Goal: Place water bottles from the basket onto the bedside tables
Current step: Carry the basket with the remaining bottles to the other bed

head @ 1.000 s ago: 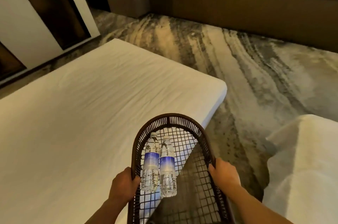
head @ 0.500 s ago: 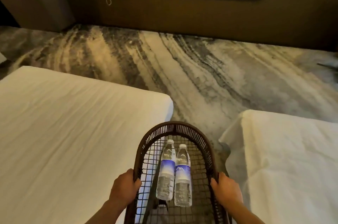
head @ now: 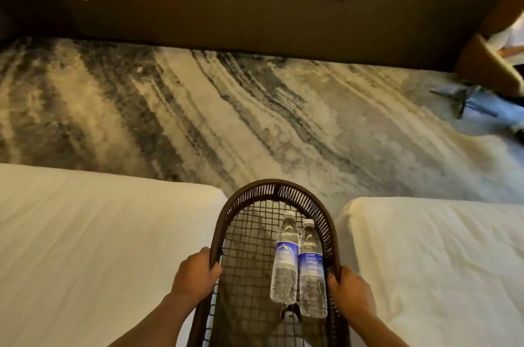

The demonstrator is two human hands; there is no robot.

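Nothing looks delivered yet: the left hand (head: pixel 195 275) and right hand (head: pixel 350 291) each clench a side rim of the basket (head: pixel 272 190), both water bottles (head: pixel 297 261) lie between the grips nearer the right hand, and no bedside table is in view.

two water bottles (head: pixel 285 258) (head: pixel 312 270), one basket (head: pixel 272 189), two hands (head: pixel 195 275) (head: pixel 351 291), two beds (head: pixel 85 233) (head: pixel 439 256)

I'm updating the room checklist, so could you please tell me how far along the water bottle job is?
Nothing looks placed yet: both bottles lie in the basket. The left hand and right hand grip its rim between two beds. No bedside table shows, so both placements remain.
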